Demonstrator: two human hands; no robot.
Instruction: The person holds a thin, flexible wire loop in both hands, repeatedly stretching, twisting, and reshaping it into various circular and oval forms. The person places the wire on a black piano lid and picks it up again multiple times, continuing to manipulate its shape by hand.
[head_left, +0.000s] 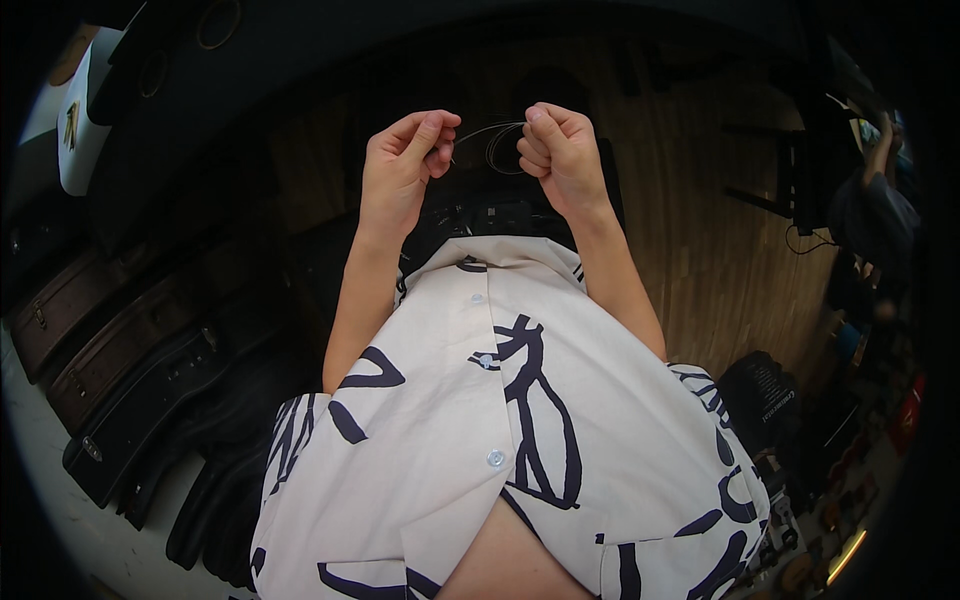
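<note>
Both hands are raised in front of my body, a short gap apart. A thin, pale wire-like string (497, 126) spans the gap, with a loose loop hanging close to my right hand. My left hand (397, 165) pinches the string between thumb and fingers, and a short end seems to poke out below. On the other side, my right hand (565, 155) is closed in a fist around the coiled part, its thumb on top. The fingers hide how much string lies inside.
Long hard cases, a brown one (65, 305) and a black one (140, 400), stand in a row at the left. Wooden floor (690, 270) extends to the right, with a black stand (785, 180) on it. Another person (880, 195) is at the far right. A black bag (757, 395) lies lower right.
</note>
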